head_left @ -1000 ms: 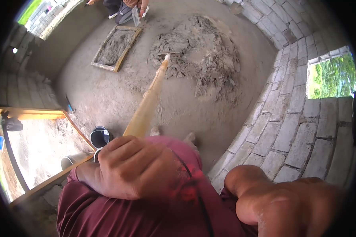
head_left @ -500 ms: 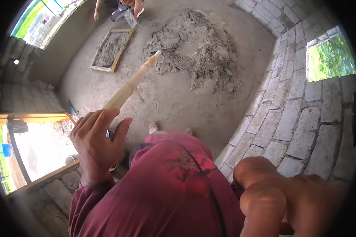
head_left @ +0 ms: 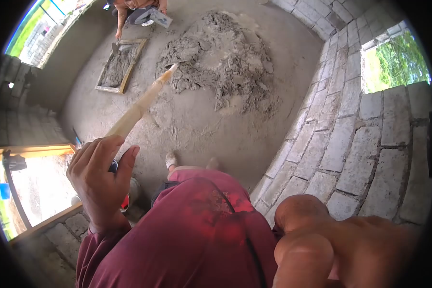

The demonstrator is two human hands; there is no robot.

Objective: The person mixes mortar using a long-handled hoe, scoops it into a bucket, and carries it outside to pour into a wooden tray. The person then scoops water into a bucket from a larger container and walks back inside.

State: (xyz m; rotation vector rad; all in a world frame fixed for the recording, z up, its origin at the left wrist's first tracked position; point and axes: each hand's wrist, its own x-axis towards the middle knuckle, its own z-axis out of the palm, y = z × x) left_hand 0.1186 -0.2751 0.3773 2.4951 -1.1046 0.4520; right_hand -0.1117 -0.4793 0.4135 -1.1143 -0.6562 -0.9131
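Note:
My left hand point(head_left: 96, 180) is wrapped over the near end of a long pale wooden shovel handle point(head_left: 138, 109), its thumb held apart on the right. The handle slopes away to a heap of wet grey mortar point(head_left: 247, 60). Only a dark edge of the shovel blade point(head_left: 181, 62) shows; mortar hides the rest. Close to the camera at lower right, my right hand point(head_left: 338, 245) has its fingers bent in. Whatever it may hold is hidden, and part of it is blurred.
Beyond, a crouching person point(head_left: 132, 7) reaches to a wooden frame point(head_left: 128, 74) filled with mortar and has a flat pale board point(head_left: 161, 19). A block wall point(head_left: 350, 149) with a window opening runs along the right. A wood-edged opening point(head_left: 29, 149) lies left.
The view has shifted, so the heap and frame sit further left. The crouching person's arm now reaches to the frame's far end. My left hand stays on the shovel handle.

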